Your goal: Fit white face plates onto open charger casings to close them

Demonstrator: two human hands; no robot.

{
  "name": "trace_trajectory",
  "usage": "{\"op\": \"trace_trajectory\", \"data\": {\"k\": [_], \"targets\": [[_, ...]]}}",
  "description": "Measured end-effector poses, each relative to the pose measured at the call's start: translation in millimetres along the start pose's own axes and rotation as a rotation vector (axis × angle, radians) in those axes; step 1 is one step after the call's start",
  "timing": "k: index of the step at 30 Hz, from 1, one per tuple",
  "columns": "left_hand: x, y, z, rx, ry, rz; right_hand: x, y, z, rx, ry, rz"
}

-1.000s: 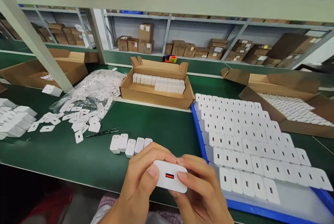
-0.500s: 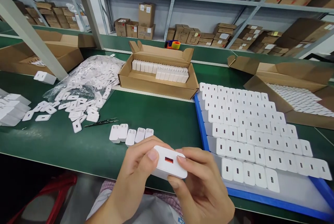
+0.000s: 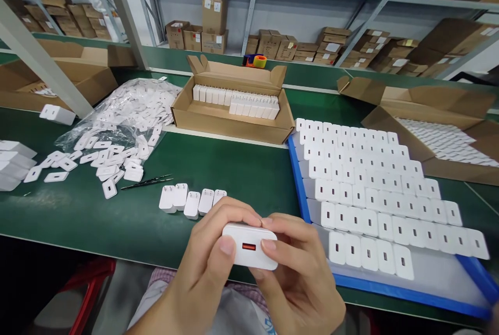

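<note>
A white USB charger (image 3: 249, 259) with a red port on its end face is held between both hands, port side toward me. My left hand (image 3: 212, 252) grips its left end, thumb on the face and fingers over the top. My right hand (image 3: 298, 267) pinches the right end with a finger on the face and the thumb underneath. Just beyond the left hand, several white chargers with prongs up (image 3: 192, 205) stand on the green table (image 3: 234, 168). A pair of dark tweezers (image 3: 146, 182) lies farther left.
On the right, a blue-edged tray (image 3: 390, 291) bears rows of chargers, ports up. Loose white end caps (image 3: 113, 160) spill from a clear bag (image 3: 136, 95) at left. An open carton (image 3: 230, 126) with chargers stands at the back; another carton (image 3: 432, 101) is behind the tray.
The charger has tilted so that its port face turns more squarely toward me and lies more level. Both hands keep their hold; the view has shifted slightly.
</note>
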State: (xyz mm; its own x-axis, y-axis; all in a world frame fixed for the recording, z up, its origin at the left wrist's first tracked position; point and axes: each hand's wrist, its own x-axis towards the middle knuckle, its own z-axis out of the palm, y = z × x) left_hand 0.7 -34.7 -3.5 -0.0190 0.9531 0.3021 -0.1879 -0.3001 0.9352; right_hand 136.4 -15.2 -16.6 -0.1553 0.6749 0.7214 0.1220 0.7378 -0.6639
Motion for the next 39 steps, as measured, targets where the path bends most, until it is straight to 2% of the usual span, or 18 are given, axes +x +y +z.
{"op": "trace_trajectory", "data": {"k": [5, 9, 14, 16, 19, 25, 32, 39], "targets": [[-6.4, -9.2, -2.7, 0.155, -0.036, 0.091, -2.3, 6.5, -3.4, 0.019, -0.043, 0.011], [-6.2, -18.2, -5.0, 0.131, -0.043, 0.138, -4.1, 10.2, -6.1, 0.111, -0.056, 0.055], [0.0, -24.8, -7.3, 0.089, -0.089, 0.322, -4.5, 6.9, -7.4, 0.238, -0.016, 0.297], [2.9, -24.9, -8.7, 0.117, -0.117, 0.412, -4.3, 3.8, -8.2, 0.279, -0.042, 0.407], [5.9, -22.6, -11.1, 0.229, -0.137, 0.507, -3.3, 0.0, -9.9, 0.322, -0.089, 0.483], [2.3, -15.0, -14.1, 0.312, -0.165, 0.508, -2.2, -0.4, -12.5, 0.398, -0.106, 0.487], [-3.6, -7.5, -10.3, 0.332, -0.188, 0.422, -5.7, -5.6, -12.6, 0.280, -0.088, 0.385], [-2.3, -6.4, -13.2, 0.286, -0.168, 0.416, -9.6, -6.4, -16.3, 0.216, -0.125, 0.374]]}}
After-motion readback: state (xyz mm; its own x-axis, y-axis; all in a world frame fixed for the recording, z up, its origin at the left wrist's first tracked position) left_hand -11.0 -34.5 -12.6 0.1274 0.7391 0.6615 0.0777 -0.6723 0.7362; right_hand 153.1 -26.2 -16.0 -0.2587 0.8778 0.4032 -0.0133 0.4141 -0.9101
